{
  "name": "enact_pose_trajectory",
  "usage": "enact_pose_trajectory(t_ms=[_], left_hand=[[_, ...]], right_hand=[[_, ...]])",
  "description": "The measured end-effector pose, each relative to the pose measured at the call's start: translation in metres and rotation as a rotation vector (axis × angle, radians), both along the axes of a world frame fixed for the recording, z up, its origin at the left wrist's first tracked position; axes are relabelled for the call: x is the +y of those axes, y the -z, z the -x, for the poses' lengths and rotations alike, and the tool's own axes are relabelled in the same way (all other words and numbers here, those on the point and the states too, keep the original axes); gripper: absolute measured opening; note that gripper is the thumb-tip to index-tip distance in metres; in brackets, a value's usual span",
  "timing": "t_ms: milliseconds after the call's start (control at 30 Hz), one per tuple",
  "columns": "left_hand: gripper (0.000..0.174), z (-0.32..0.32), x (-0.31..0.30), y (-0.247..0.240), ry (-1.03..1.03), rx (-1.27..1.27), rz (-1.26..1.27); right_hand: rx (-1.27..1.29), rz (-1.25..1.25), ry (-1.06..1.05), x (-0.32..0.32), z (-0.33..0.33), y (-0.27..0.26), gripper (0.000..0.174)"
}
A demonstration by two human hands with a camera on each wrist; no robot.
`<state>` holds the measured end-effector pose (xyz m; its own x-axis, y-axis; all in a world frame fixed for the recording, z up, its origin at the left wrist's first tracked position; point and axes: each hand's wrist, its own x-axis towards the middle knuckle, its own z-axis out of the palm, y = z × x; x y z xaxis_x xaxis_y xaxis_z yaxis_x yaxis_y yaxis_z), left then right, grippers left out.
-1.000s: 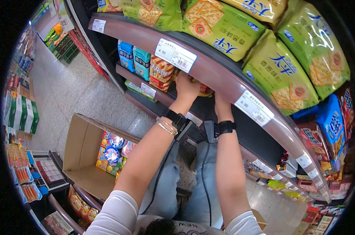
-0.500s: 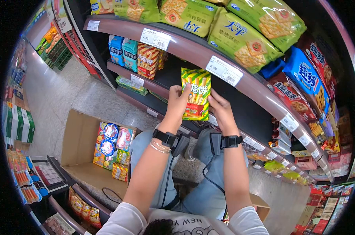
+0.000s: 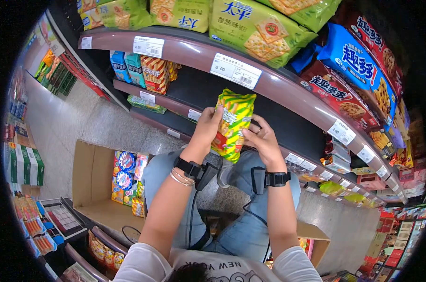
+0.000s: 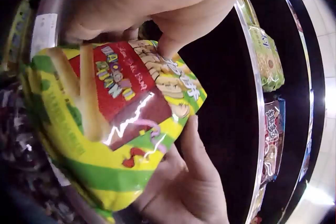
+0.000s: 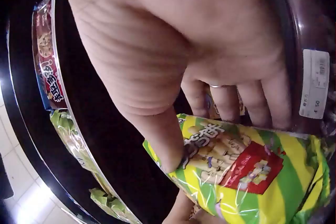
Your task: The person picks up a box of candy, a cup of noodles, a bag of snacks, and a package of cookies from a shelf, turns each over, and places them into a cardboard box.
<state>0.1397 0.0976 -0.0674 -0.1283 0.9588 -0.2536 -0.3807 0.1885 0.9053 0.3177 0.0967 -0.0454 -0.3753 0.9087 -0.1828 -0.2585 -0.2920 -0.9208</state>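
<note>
The left hand gripped the striped pack's left side and the right hand held its right, likely because it could sag.

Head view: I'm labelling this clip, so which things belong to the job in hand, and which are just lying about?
Seemingly in the job:
striped packet, between the fingers of left hand and right hand
dark shelf beyond it, probably
open carton, possibly

Seemingly just there:
green cracker packs
blue cookie pack
</note>
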Motion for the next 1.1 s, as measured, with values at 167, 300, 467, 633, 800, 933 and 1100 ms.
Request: enact_pose_trajectory(t_ms=[167,300,467,633,800,933,1100], left_hand=[[0.032,0.000,0.013,0.000,0.024,-0.024,0.070],[0.033,-0.005,0.014,-0.007,0.035,-0.033,0.081],[0.036,-0.008,0.014,-0.007,0.084,-0.017,0.097],[0.041,-0.006,0.015,-0.008,0.173,-0.144,0.047],[0.056,-0.005,0.011,-0.012,0.241,-0.088,0.114],[0.068,-0.010,0.004,-0.031,0.249,0.018,0.164],[0.067,-0.008,0.009,-0.019,0.375,0.006,0.188]], right_hand=[[0.011,-0.037,0.021,0.004,0.001,0.003,0.052],[-0.018,-0.044,0.027,0.006,-0.004,0.000,0.050],[-0.067,-0.043,0.056,0.007,-0.010,0.005,0.045],[-0.076,-0.045,0.126,0.012,-0.018,0.019,0.039],[-0.159,-0.063,0.184,0.015,-0.017,0.029,0.025],[-0.144,-0.031,0.255,0.016,-0.014,0.033,0.027],[-0.227,-0.158,0.321,0.017,-0.008,0.035,0.025]])
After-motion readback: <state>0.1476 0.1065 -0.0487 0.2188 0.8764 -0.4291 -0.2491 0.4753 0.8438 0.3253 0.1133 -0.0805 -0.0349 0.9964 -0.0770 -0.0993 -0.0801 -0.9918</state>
